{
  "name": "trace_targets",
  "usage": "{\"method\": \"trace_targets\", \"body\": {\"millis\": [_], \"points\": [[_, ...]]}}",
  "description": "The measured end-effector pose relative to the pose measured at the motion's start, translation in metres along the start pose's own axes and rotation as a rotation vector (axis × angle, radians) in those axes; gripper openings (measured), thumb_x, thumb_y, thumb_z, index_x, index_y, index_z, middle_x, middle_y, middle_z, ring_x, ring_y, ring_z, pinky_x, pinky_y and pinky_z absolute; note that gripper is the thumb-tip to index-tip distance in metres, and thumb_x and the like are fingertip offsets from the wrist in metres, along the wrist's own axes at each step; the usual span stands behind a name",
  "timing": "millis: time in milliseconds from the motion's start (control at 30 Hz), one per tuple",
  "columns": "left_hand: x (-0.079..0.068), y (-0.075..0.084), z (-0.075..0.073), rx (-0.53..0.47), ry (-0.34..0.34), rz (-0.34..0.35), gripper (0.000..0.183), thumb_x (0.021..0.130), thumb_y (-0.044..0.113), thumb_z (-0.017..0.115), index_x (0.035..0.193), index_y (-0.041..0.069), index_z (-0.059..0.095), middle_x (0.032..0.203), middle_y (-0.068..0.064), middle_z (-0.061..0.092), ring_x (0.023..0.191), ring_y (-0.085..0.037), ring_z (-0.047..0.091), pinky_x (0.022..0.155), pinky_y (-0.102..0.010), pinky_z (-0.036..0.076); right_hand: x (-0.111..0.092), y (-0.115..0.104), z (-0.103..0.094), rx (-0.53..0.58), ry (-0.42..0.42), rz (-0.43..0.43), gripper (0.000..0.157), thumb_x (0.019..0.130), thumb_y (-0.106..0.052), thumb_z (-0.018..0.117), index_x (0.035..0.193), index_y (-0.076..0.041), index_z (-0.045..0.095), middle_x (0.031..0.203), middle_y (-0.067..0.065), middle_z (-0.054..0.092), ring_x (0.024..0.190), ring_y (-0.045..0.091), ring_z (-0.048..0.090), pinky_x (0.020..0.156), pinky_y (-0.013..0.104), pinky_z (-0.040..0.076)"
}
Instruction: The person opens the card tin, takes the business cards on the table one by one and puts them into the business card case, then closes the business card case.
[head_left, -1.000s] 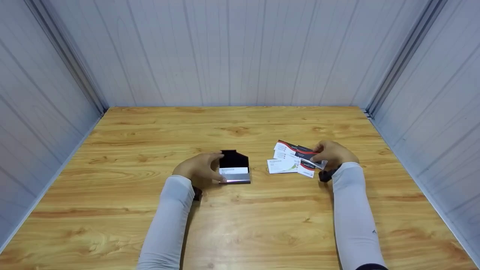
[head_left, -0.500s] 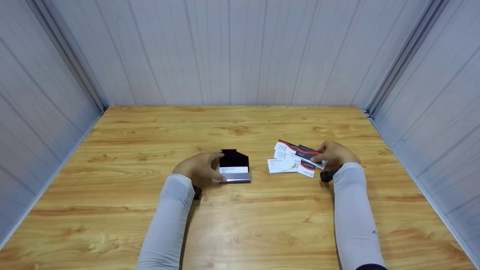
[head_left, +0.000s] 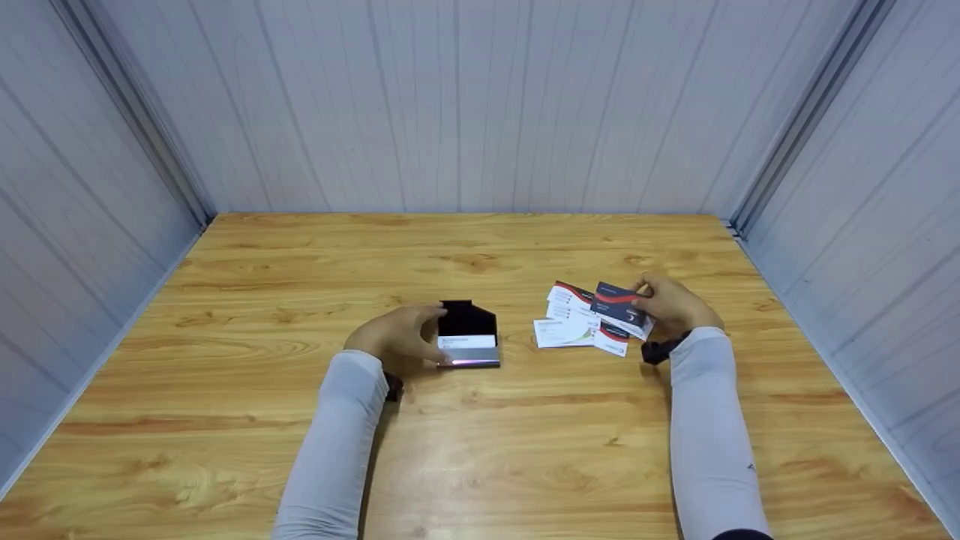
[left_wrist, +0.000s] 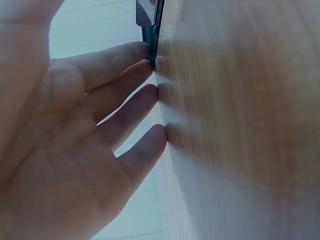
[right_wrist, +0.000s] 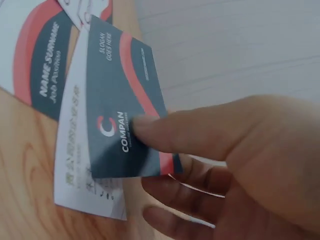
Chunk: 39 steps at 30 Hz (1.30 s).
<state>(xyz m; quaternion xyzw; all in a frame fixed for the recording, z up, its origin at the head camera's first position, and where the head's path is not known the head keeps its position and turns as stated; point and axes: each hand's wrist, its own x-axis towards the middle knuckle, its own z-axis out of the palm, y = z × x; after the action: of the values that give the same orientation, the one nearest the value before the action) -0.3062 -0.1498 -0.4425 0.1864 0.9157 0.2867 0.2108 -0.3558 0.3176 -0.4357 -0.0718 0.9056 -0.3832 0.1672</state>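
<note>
In the head view my left hand [head_left: 405, 332] holds the left side of an opened business card case [head_left: 470, 355], thumb at its front corner and fingertips by the raised black lid. A white card sits inside the case's silver pocket. The left wrist view shows the fingers reaching to the tabletop, with the foremost at the case's dark edge [left_wrist: 149, 37]. My right hand [head_left: 673, 304] pinches a dark business card [right_wrist: 115, 95] with a red stripe, thumb on its printed face and fingers beneath. Its near edge tilts up over a white card [right_wrist: 70, 165].
Several overlapping business cards [head_left: 566, 332] lie left of the right hand, one of them a red-and-dark card [right_wrist: 37, 55]. The wooden table [head_left: 480, 450] meets pale panelled walls [head_left: 465, 105] at the back and sides.
My right hand has lifted and tilted the dark card, rising slightly away from the pile, so more of its face shows. The left hand and the case stay in place.
</note>
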Motion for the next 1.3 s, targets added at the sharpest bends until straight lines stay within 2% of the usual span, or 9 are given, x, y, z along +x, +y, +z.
{"method": "trace_targets", "body": {"millis": [67, 167, 333, 533, 700, 967, 1167, 1300], "points": [[0.000, 0.000, 0.000, 0.002, -0.001, 0.002, 0.102, 0.077, 0.049, 0.085, 0.159, 0.018, 0.032, 0.164, -0.008, 0.024, 0.149, -0.031, 0.021, 0.118, -0.051, 0.023, 0.000, 0.001, -0.001, 0.007, 0.013, -0.033, 0.023, 0.105, -0.008, 0.047, 0.124, 0.004, 0.051, 0.110, 0.023, 0.054, 0.097, 0.031, 0.058, 0.082, 0.037, 0.051], [0.001, -0.001, 0.000, 0.001, -0.002, 0.004, 0.103, 0.077, 0.049, 0.086, 0.159, 0.018, 0.032, 0.164, -0.008, 0.023, 0.149, -0.030, 0.022, 0.118, -0.051, 0.023, 0.000, 0.001, -0.003, 0.042, 0.008, -0.046, 0.023, 0.106, -0.009, 0.044, 0.124, 0.005, 0.051, 0.111, 0.022, 0.053, 0.098, 0.030, 0.057, 0.084, 0.038, 0.050], [0.002, -0.001, 0.000, -0.010, -0.002, 0.002, 0.102, 0.077, 0.049, 0.085, 0.159, 0.019, 0.031, 0.164, -0.007, 0.023, 0.149, -0.030, 0.021, 0.118, -0.052, 0.023, -0.001, -0.006, -0.005, 0.124, 0.004, -0.080, 0.028, 0.106, -0.010, 0.046, 0.128, 0.008, 0.049, 0.115, 0.024, 0.051, 0.102, 0.031, 0.057, 0.092, 0.044, 0.051], [0.001, 0.001, 0.002, -0.046, 0.001, -0.026, 0.102, 0.077, 0.049, 0.085, 0.159, 0.023, 0.031, 0.164, -0.004, 0.022, 0.149, -0.030, 0.020, 0.117, -0.053, 0.023, -0.002, -0.023, -0.004, 0.153, 0.042, -0.132, 0.032, 0.107, -0.014, 0.049, 0.133, 0.004, 0.052, 0.119, 0.024, 0.051, 0.106, 0.033, 0.057, 0.096, 0.051, 0.050], [0.002, 0.001, 0.003, -0.053, 0.012, -0.050, 0.103, 0.075, 0.051, 0.086, 0.159, 0.027, 0.031, 0.164, 0.000, 0.023, 0.149, -0.027, 0.021, 0.118, -0.052, 0.023, 0.002, -0.030, 0.000, 0.117, 0.074, -0.171, 0.034, 0.106, -0.016, 0.052, 0.135, 0.003, 0.053, 0.121, 0.025, 0.054, 0.107, 0.034, 0.056, 0.095, 0.051, 0.051], [0.002, 0.001, 0.000, -0.009, 0.009, -0.017, 0.103, 0.076, 0.051, 0.086, 0.159, 0.022, 0.032, 0.164, -0.003, 0.024, 0.149, -0.029, 0.021, 0.118, -0.052, 0.022, 0.010, -0.034, 0.008, 0.092, 0.135, -0.202, 0.029, 0.105, -0.014, 0.054, 0.129, 0.001, 0.059, 0.117, 0.022, 0.061, 0.101, 0.032, 0.061, 0.091, 0.053, 0.052], [0.001, 0.003, 0.001, -0.006, 0.000, -0.010, 0.102, 0.077, 0.049, 0.085, 0.159, 0.021, 0.032, 0.164, -0.006, 0.024, 0.150, -0.029, 0.020, 0.118, -0.051, 0.022, 0.016, -0.046, 0.019, 0.120, 0.166, -0.303, 0.027, 0.103, -0.015, 0.058, 0.126, -0.001, 0.064, 0.110, 0.019, 0.066, 0.096, 0.030, 0.063, 0.089, 0.055, 0.052], [0.001, 0.003, 0.001, -0.017, -0.001, -0.013, 0.101, 0.078, 0.048, 0.085, 0.159, 0.021, 0.031, 0.164, -0.005, 0.023, 0.150, -0.029, 0.019, 0.118, -0.052, 0.022, 0.020, -0.063, 0.033, 0.148, 0.171, -0.375, 0.026, 0.102, -0.015, 0.061, 0.123, 0.000, 0.066, 0.110, 0.018, 0.068, 0.095, 0.029, 0.064, 0.086, 0.051, 0.054]]}}
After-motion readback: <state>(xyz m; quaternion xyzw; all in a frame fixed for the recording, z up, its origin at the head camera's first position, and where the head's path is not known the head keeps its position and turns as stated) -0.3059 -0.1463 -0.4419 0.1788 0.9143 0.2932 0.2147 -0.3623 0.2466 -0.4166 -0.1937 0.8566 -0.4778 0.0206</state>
